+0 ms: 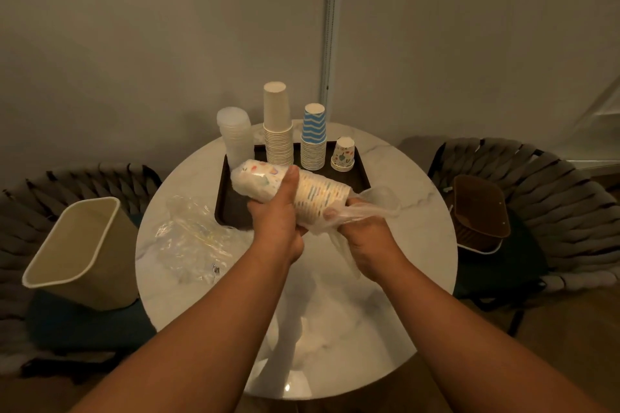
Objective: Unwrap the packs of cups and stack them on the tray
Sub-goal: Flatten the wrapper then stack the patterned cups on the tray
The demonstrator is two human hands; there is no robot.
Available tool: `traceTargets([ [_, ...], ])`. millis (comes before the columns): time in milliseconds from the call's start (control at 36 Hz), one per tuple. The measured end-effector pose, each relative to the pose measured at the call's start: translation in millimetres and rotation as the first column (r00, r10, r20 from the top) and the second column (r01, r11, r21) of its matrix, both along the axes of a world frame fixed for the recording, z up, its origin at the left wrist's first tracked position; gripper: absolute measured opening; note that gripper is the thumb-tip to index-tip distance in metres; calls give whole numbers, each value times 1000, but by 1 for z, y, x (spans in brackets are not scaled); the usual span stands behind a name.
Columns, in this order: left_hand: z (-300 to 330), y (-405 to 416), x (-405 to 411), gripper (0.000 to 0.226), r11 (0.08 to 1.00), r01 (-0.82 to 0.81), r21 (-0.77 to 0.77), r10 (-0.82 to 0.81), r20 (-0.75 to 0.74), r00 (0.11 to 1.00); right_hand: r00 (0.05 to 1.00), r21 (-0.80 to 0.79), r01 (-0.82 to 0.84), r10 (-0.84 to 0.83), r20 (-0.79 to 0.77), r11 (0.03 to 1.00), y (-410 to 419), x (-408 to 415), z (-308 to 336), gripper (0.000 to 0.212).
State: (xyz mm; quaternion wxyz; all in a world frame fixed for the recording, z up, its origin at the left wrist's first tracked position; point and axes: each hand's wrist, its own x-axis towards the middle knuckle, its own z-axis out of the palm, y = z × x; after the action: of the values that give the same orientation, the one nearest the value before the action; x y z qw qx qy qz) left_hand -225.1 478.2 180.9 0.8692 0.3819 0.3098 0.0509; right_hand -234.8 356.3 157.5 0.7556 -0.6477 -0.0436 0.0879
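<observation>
My left hand [280, 211] grips a pack of patterned paper cups [315, 196] lying sideways above the near edge of the dark tray [224, 198]. Clear plastic wrap [372, 206] hangs loose off the pack's right end, and my right hand [364, 231] pinches it. Upright on the tray stand a clear plastic cup stack [235, 141], a tall plain white stack [277, 126], a blue-striped stack [314, 137] and a short patterned stack [344, 154].
Crumpled empty wrappers [194, 238] lie on the round marble table [335, 312] left of my arms. A beige bin [80, 251] sits on the left chair. A brown basket [479, 214] sits on the right chair [543, 191].
</observation>
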Motion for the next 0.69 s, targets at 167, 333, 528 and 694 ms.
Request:
traceTargets([
  [167,11,4,-4,74,953,24,300,-65,125,990,971,386,136,-46,-233,912,-8,5,-7,32],
  [333,15,26,-4,43,680,-94,727,-156,269,950,898,458,224,1,-441,861,-15,6,-12,38],
  [528,20,30,-2,34,364,-144,920,-141,207,968,871,517,256,37,-490,817,-20,-1,-20,53],
  [694,23,30,12,38,436,-127,891,-73,175,982,905,621,224,76,-418,751,-23,-3,-27,50],
])
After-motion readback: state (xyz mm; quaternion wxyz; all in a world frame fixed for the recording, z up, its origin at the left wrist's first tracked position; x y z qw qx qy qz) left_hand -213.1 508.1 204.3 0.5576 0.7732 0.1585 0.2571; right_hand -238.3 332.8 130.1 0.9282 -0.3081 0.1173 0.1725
